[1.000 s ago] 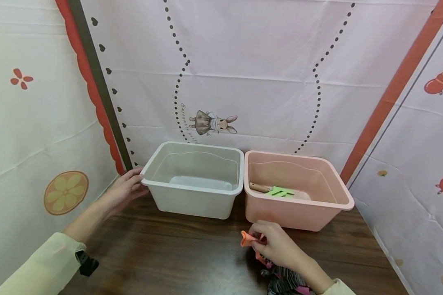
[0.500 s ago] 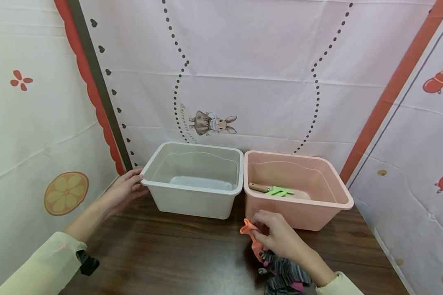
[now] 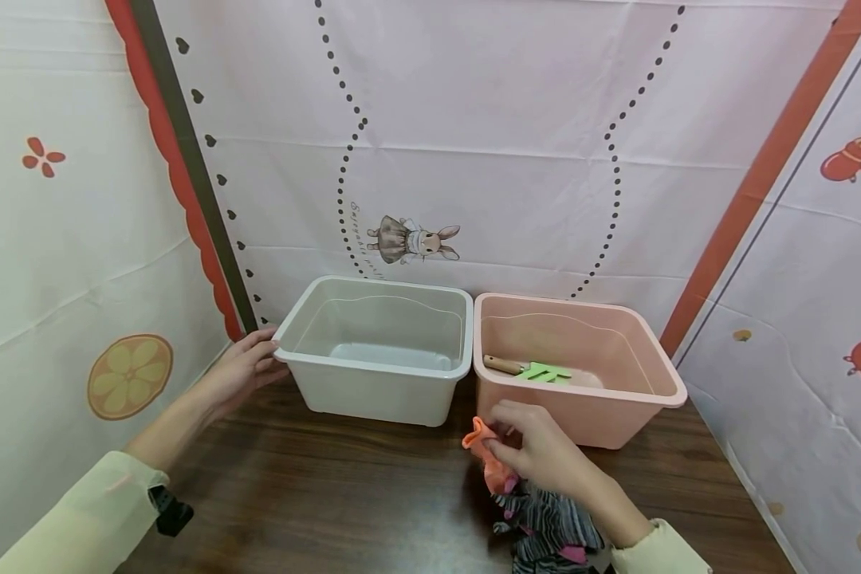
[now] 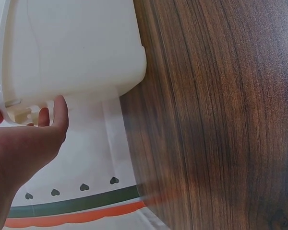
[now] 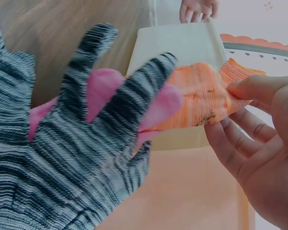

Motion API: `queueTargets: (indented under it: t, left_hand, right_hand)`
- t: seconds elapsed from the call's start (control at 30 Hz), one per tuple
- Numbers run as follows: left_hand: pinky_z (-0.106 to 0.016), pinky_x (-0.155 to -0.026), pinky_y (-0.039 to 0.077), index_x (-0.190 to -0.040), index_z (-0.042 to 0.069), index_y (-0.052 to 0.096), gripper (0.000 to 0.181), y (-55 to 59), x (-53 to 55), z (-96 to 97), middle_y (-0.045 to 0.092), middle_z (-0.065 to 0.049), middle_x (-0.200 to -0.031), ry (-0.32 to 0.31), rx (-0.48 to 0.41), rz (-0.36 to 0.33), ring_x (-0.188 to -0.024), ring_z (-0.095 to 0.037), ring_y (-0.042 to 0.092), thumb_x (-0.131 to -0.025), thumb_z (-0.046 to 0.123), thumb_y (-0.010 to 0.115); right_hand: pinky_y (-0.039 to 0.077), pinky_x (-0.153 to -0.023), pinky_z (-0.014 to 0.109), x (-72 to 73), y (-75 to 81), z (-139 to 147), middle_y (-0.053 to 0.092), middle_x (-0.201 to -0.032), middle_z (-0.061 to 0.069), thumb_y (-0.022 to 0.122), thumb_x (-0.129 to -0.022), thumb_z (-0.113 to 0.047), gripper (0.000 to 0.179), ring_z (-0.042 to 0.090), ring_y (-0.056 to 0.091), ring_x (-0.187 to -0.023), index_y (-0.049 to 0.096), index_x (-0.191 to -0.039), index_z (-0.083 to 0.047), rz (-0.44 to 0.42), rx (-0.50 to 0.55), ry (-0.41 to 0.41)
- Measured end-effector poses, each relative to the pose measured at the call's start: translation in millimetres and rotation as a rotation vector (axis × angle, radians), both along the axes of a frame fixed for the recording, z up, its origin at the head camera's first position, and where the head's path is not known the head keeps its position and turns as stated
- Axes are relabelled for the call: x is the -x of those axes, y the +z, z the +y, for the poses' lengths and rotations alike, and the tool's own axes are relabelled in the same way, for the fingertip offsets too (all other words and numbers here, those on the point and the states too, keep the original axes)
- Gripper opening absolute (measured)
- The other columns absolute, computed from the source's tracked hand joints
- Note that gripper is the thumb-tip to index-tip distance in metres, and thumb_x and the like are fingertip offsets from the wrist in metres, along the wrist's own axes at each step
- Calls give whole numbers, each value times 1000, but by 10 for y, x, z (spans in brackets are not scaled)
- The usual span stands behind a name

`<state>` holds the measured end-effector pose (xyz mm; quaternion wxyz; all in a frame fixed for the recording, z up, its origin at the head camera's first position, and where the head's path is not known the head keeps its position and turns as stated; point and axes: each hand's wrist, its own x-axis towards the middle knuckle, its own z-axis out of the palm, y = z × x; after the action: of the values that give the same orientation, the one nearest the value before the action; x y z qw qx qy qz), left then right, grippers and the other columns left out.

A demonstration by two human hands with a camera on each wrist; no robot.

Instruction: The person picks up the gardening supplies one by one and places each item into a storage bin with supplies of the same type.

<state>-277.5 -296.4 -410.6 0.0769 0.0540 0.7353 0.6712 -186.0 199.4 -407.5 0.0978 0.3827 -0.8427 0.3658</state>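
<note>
My right hand (image 3: 538, 446) pinches the orange knitted cuff (image 3: 484, 446) of a work glove between thumb and fingers, in front of the pink bin. Pink finger shapes (image 5: 161, 108) run on from that cuff (image 5: 201, 96) in the right wrist view. Overlapping them is a black-and-grey striped knit glove (image 5: 81, 153), its fingers spread. On the table the striped glove (image 3: 556, 522) lies bunched under my right wrist. My left hand (image 3: 240, 371) grips the near left corner of the pale grey bin's (image 3: 380, 395) rim, with the thumb at the rim and fingers beneath in the left wrist view.
Beside the grey bin stands the pink bin (image 3: 574, 410), with a wooden-handled, green-headed hand tool (image 3: 541, 372) inside. Both sit on a dark wood table (image 3: 344, 494). Printed cloth walls (image 3: 488, 191) close in the back and sides.
My right hand has moved a little forward, toward the pink bin, drawing the orange cuff and the striped glove along. My left hand and both bins stay where they were.
</note>
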Motion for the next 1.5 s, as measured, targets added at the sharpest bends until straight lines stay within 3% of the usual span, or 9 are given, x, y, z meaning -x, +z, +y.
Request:
queueTargets:
  t: [0.4, 0.7, 0.97, 1.3, 1.5]
  left_hand:
    - [-55, -118, 42, -167, 4, 20, 66, -43, 38, 18, 38, -21, -159, -1, -13, -3, -119, -13, 64, -115, 36, 46]
    - [-45, -113, 50, -165, 2, 21, 64, -63, 70, 35, 45, -17, -152, 4, -14, 7, -117, -10, 64, -115, 35, 46]
    - [-42, -108, 54, -164, 2, 25, 59, -85, 72, 32, 56, -4, -142, 10, -72, -5, -113, -8, 66, -115, 26, 47]
    - [-41, -105, 56, -158, 3, 33, 49, -61, 106, 4, 60, 0, -135, -1, -79, -10, -111, -7, 67, -114, 20, 45]
    - [-39, -103, 57, -161, 7, 33, 53, 17, 153, -41, 53, -7, -147, 3, -37, -57, -113, -10, 67, -114, 27, 48]
  right_hand:
    - [65, -69, 30, -28, 161, -17, 69, -94, -7, 74, -94, 4, 23, 11, 70, -85, 72, -102, -17, -146, 28, -3]
    - [62, -60, 30, -33, 245, -41, 68, -93, -8, 76, -94, 0, 20, 11, 65, -78, 71, -100, -19, -180, 57, -21]
    - [62, -63, 35, -19, 298, -83, 74, -100, 0, 77, -99, -11, 10, 19, 68, -78, 72, -103, -19, -296, 160, 45]
    - [64, -65, 38, 6, 383, -160, 72, -98, -1, 76, -96, -4, 13, 19, 69, -76, 71, -101, -16, -311, 183, 73]
    - [63, -64, 36, 23, 394, -172, 72, -98, 2, 78, -97, -9, 10, 19, 68, -75, 72, -102, -16, -298, 170, 74]
